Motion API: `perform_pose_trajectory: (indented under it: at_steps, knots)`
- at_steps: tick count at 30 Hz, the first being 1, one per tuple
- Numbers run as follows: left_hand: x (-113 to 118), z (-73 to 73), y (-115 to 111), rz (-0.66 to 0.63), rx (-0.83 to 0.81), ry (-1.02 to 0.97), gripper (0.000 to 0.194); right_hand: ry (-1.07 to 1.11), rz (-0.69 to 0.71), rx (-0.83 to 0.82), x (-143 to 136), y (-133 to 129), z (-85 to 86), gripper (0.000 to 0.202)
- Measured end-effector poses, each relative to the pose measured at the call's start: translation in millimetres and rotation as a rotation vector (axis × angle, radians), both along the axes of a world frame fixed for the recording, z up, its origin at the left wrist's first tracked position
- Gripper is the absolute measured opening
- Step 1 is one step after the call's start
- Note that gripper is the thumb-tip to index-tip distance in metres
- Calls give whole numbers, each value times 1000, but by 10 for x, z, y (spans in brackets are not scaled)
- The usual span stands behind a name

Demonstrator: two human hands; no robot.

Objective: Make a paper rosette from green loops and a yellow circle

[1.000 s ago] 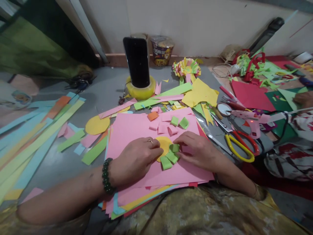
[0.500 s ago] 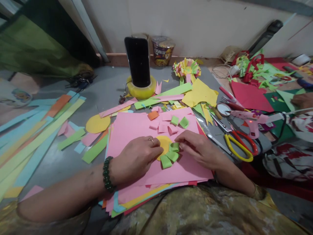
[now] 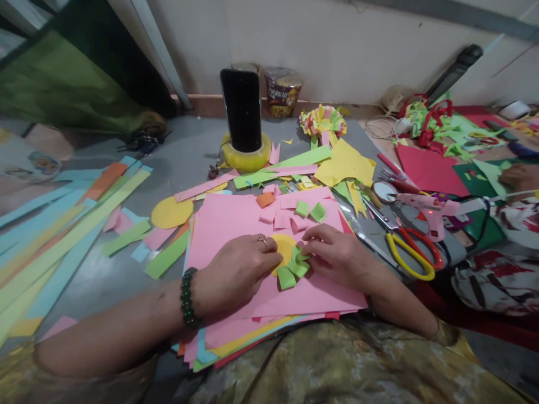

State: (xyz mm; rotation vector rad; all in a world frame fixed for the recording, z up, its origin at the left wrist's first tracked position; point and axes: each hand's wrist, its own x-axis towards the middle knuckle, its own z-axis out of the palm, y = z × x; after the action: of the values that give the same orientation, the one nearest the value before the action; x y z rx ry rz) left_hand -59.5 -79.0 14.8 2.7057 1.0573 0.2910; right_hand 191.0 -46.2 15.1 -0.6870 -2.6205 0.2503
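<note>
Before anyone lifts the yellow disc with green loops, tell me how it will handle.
The yellow disc looks like thin flat paper, so probably light and bendy. The green loops look folded and raised, so they may crush if squeezed.

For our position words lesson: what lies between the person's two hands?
Between left hand and right hand, the head view shows a yellow disc with green pieces, on pink paper.

Single head cam: we look forward and down from the wearer's head. Shirt [image 3: 337, 359] runs along our bottom edge, nearest. Left hand [image 3: 236, 269] and right hand [image 3: 337, 255] sit mid-frame, close, over pink paper [image 3: 227, 216], seen from above. Desk [image 3: 193, 140] stretches away from us; wall [image 3: 328, 50] fills the top, farthest. We get wide coverage, edges stretched.
</note>
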Motion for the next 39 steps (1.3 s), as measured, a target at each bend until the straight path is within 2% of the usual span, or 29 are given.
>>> perform_pose_trajectory:
  at_steps: [5, 13, 23, 25, 28, 32, 35, 39]
  knots:
    - [10, -1, 5, 5, 0, 15, 21, -46, -9, 100, -14, -5, -32, 18]
    - [15, 3, 8, 6, -21, 33, 22, -65, -12, 154, -15, -3, -56, 21]
    - [33, 28, 9, 11, -18, 48, 18, -39, -13, 61, 19, -9, -61, 23]
    - [33, 28, 8, 11, -23, 57, 18, 2, -26, -20, 29, -9, -60, 21]
    - [32, 32, 7, 17, -35, 70, 18, 119, -55, -233, 51, 0, -26, 12]
    - [34, 46, 5, 20, -48, 57, 18, 253, -244, -615, 79, 33, 56, 5]
    - [32, 51, 3, 19, -47, 38, 19, 378, -376, -881, 62, 58, 115, 15]
    - [24, 48, 1, 15, -47, 9, 22, 501, -433, -1120, 15, 70, 158, 31]
